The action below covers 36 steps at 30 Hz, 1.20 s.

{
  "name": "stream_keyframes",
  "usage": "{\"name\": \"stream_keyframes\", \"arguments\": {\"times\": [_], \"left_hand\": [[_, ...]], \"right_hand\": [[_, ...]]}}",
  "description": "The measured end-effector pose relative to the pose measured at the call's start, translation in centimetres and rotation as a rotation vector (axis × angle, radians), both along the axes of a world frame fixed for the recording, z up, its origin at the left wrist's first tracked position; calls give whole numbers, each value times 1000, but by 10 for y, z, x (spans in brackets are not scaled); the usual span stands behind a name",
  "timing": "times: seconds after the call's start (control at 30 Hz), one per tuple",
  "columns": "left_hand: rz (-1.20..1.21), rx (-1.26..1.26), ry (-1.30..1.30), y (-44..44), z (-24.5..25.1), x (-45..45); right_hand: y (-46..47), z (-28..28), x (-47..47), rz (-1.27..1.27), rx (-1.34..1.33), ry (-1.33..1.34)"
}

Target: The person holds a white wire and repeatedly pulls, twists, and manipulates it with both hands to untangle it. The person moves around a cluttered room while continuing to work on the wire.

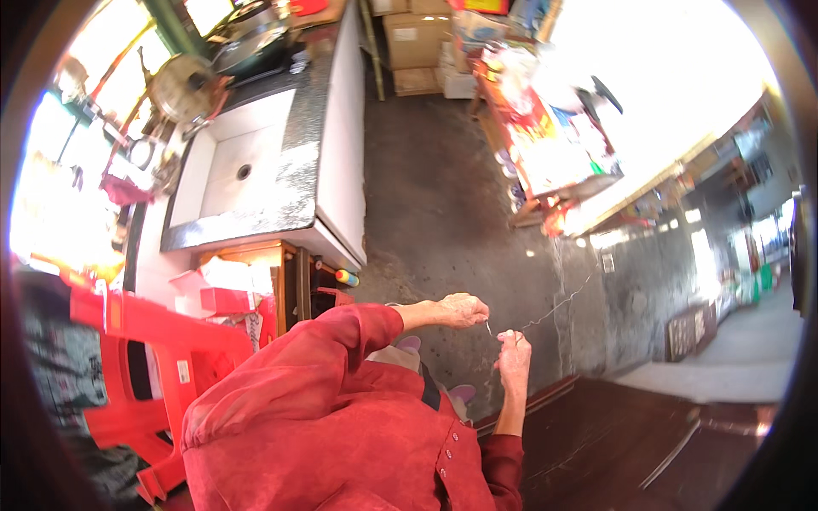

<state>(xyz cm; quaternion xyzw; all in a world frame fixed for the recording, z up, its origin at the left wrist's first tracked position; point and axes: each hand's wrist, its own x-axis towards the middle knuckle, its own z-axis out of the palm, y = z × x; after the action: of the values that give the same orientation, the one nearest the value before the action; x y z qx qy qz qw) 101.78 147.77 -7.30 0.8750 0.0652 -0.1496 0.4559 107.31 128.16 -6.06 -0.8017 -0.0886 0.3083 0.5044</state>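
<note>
A thin white string (553,310) runs between my hands and trails on past the right one, up and to the right. My left hand (461,311) pinches it, with a short slack length hanging from the fingertips. Just below and to the right, my right hand (514,358) grips the string between thumb and fingers. The two hands are a small gap apart, held out in front of my red jacket (332,421). The string's far end is too fine to follow.
A white sink (249,147) is set in a dark stone counter (300,153). Red plastic chair (172,345) behind my left side. A cluttered wooden table (505,134) stands ahead, and cardboard boxes (415,48) beyond. A dark brown surface (594,441) lies by my right arm.
</note>
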Motion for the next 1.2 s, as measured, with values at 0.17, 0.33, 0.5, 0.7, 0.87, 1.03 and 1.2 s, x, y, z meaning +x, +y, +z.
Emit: {"name": "stream_keyframes", "arguments": {"times": [0.17, 0.33, 0.5, 0.7, 0.87, 1.03, 1.2], "left_hand": [[0, 325, -31, 69, 11, -30], [117, 635, -316, 150, 34, -86], [185, 842, -369, 223, 70, -139], [-79, 1389, -62, 278, 84, -172], [51, 913, 140, 356, 74, -193], [223, 1014, -27, 392, 49, -209], [406, 871, -71, 389, 42, -207]], "right_hand": [[87, -26, -9, 8, -24, -208], [194, -13, -13, 188, -131, -199], [286, 25, -23, 394, 178, 209], [380, 36, -23, 655, 82, 310], [452, 23, -38, 728, -42, 323], [491, 2, -50, 827, 195, -207], [493, -11, -54, 834, 276, -342]]}}
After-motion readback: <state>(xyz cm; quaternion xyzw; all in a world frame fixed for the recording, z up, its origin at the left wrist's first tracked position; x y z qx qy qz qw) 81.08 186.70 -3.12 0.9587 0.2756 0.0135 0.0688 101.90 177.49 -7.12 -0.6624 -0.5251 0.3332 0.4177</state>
